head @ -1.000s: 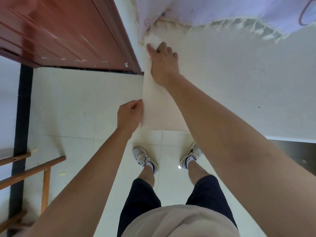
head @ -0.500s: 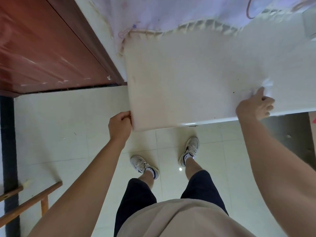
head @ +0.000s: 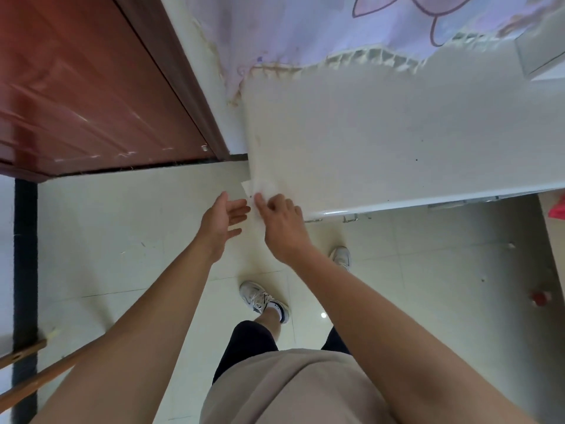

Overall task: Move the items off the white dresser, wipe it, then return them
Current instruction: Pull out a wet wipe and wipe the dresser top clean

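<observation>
The white dresser (head: 382,142) fills the upper right, its bare top showing a few dark specks. A white tissue (head: 260,189) lies at the top's near left corner and sticks out past the left edge. My right hand (head: 279,218) presses on the tissue with bent fingers at that corner. My left hand (head: 224,220) hovers just beside the left edge, palm up and fingers spread, below the tissue's overhang and holding nothing.
A red-brown door (head: 91,87) stands at the left behind the dresser's corner. Peeling lilac wallpaper (head: 321,29) runs along the back. A wooden frame (head: 33,377) lies at lower left. A small red object (head: 539,298) sits on the floor tiles at right.
My right hand swept the tissue from the back left corner out to the right front edge, then back to the near left corner. My left hand let go of the edge and opened beside it.
</observation>
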